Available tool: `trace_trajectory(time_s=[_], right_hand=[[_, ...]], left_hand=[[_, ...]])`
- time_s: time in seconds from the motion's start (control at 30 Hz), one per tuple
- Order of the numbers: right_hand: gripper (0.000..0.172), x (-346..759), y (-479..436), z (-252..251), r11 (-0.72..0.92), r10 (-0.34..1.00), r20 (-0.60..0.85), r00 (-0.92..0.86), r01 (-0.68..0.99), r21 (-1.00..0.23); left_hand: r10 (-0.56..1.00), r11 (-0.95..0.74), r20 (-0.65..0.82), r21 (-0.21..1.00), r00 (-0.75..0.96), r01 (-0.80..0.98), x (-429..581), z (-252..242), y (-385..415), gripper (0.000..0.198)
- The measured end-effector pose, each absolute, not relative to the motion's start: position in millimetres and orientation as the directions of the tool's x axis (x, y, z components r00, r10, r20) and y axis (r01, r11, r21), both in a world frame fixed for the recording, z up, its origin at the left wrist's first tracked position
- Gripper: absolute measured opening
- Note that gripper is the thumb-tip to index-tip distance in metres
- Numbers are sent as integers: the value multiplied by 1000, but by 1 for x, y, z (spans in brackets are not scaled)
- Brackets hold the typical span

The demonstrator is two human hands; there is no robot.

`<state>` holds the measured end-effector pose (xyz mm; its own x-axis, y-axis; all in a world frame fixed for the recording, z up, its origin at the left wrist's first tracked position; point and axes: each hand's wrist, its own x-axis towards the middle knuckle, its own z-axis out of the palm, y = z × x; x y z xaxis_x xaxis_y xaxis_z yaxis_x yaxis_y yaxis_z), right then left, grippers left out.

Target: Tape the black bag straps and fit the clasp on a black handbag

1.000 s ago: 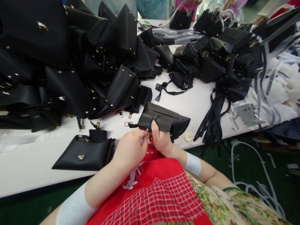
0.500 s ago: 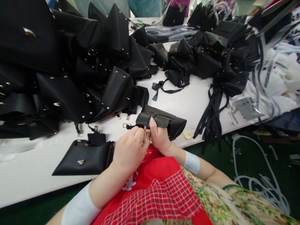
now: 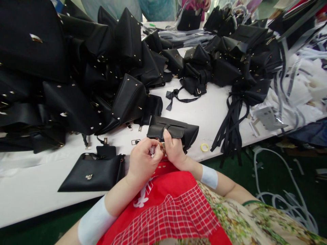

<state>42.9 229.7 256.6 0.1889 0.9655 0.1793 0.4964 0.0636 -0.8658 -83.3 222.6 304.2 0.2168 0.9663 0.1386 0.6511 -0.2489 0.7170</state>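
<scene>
A small black handbag (image 3: 190, 131) lies at the table's front edge, close against my red apron. My right hand (image 3: 175, 151) grips its near side, thumb pressed on the front flap and fingers tucked underneath. My left hand (image 3: 143, 158) is closed in a pinch beside the bag's gold-coloured clasp (image 3: 163, 146). Something small and pale shows between its fingers, but I cannot make out what it is. A strap with a metal buckle (image 3: 135, 142) sticks out on the bag's left. Another black bag (image 3: 94, 172) with a gold-coloured lock lies flat left of my left hand.
Black bags (image 3: 129, 98) are heaped along the left and back of the table (image 3: 30, 200). Black straps (image 3: 232, 126) hang over the front edge at right, near a yellow ring (image 3: 204, 147). White wrapping material (image 3: 304, 81) is piled far right. People stand across the table.
My left hand has turned and its fingers have curled a little higher, with a pale bit now showing. The bag has shifted slightly left. My right hand keeps its grip.
</scene>
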Motion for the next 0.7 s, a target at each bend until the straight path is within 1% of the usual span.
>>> trace_trajectory(time_s=[0.07, 0.13, 0.23, 0.33, 0.4, 0.47, 0.5, 0.57, 0.63, 0.7], right_hand=[[41, 42, 229, 254, 61, 965, 181, 190, 509, -859], [41, 42, 228, 253, 71, 963, 198, 185, 533, -843], [42, 42, 226, 251, 77, 961, 210, 183, 549, -832], [39, 44, 224, 246, 130, 953, 269, 137, 617, -776], [38, 46, 222, 240, 195, 936, 345, 77, 701, -686], [36, 46, 221, 232, 237, 918, 396, 21, 771, -590], [35, 47, 220, 229, 242, 912, 409, 8, 797, -554], [33, 46, 220, 223, 227, 904, 428, 13, 832, -507], [32, 45, 220, 219, 193, 887, 457, 62, 850, -490], [33, 44, 220, 218, 157, 867, 481, 133, 842, -516]], left_hand=[[985, -52, -54, 815, 165, 578, -82, 306, 225, 13], [972, 84, -186, 848, 145, 523, -82, 308, 226, 15], [948, 163, -274, 856, 163, 490, -84, 309, 228, 17], [935, 175, -299, 856, 191, 486, -85, 308, 228, 18], [944, 128, -263, 848, 199, 515, -85, 307, 226, 18], [969, -7, -141, 806, 205, 592, -83, 308, 223, 15], [976, -97, -54, 756, 210, 648, -81, 308, 221, 13], [964, -258, 108, 597, 243, 760, -78, 309, 218, 9], [933, -358, 193, 437, 303, 825, -75, 308, 216, 9], [896, -438, 235, 331, 377, 835, -75, 307, 215, 12]])
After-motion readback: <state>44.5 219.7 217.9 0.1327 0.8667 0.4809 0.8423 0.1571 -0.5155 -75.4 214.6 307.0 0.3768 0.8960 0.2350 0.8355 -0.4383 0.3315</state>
